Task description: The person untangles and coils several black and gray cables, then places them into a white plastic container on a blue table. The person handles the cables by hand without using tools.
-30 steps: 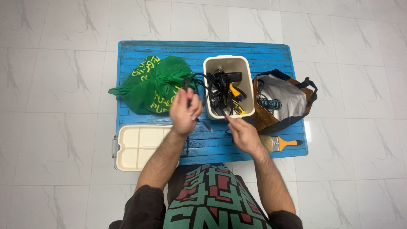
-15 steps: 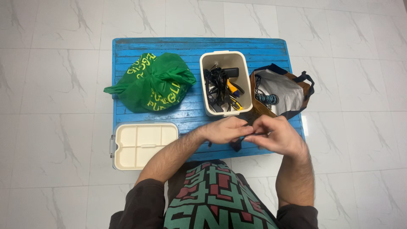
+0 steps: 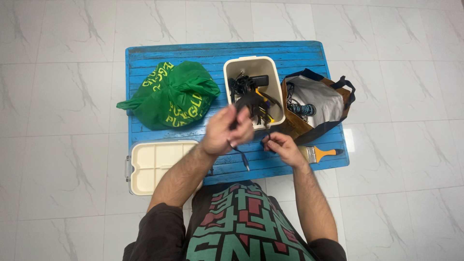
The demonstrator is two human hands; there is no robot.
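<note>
While the left hand (image 3: 226, 131) is raised above the near edge of the blue table (image 3: 299, 53), its fingers are curled around a black cable (image 3: 240, 155); the hand is motion-blurred, and one loose end of the cable hangs below it over the table planks. Right hand (image 3: 282, 147) sits just beside it, fingertips pinched on another part of the same cable, near the front corner of the cream box (image 3: 273, 84). That box holds a tangle of dark cords and yellow-handled tools. Green bag (image 3: 171, 94) lies left of the box; brown bag (image 3: 319, 104) with a silver lining stands right of it. Cream lid (image 3: 159, 164) overhangs the table's near left corner. Paintbrush (image 3: 321, 153) lies right of the right hand.
</note>
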